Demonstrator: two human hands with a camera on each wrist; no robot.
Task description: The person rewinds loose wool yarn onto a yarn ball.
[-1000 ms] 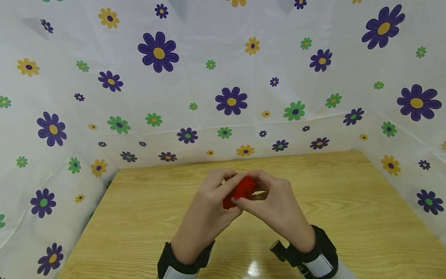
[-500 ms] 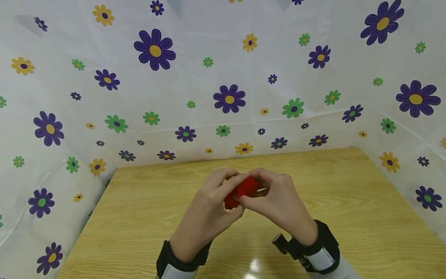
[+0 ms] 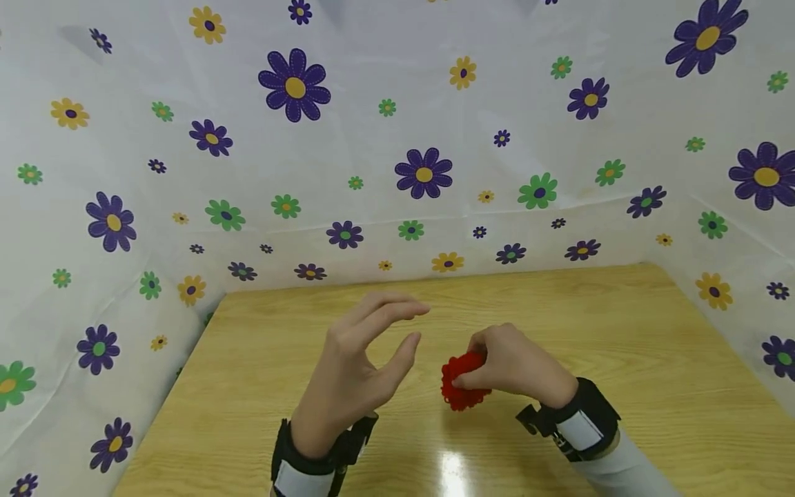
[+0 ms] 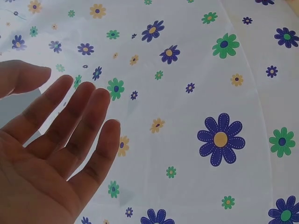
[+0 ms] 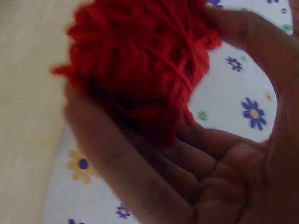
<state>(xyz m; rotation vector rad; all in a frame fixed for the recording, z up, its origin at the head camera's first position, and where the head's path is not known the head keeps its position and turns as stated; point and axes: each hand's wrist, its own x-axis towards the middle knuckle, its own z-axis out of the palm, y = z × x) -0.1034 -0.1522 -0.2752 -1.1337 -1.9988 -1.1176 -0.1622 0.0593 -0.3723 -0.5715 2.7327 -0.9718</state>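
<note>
A small bundle of red yarn (image 3: 461, 383) is held above the wooden table, its looped strands visible up close in the right wrist view. My right hand (image 3: 518, 366) grips it between thumb and fingers; the yarn (image 5: 140, 60) fills the top of that view. To the left, my left hand (image 3: 357, 366) is raised with nothing in it, thumb and fingers spread apart and gently bent. The left wrist view shows the bare palm and loose fingers of the left hand (image 4: 60, 144), apart from the yarn.
A light wooden table (image 3: 279, 366) lies below both hands. White cloth (image 3: 348, 145) printed with purple, yellow and green flowers rises behind it and at both sides. Each wrist wears a black strap (image 3: 590, 421).
Both hands held the red yarn together earlier. The left hand has let go and moved left, its fingers opening. The right hand has carried the yarn right and lower.
</note>
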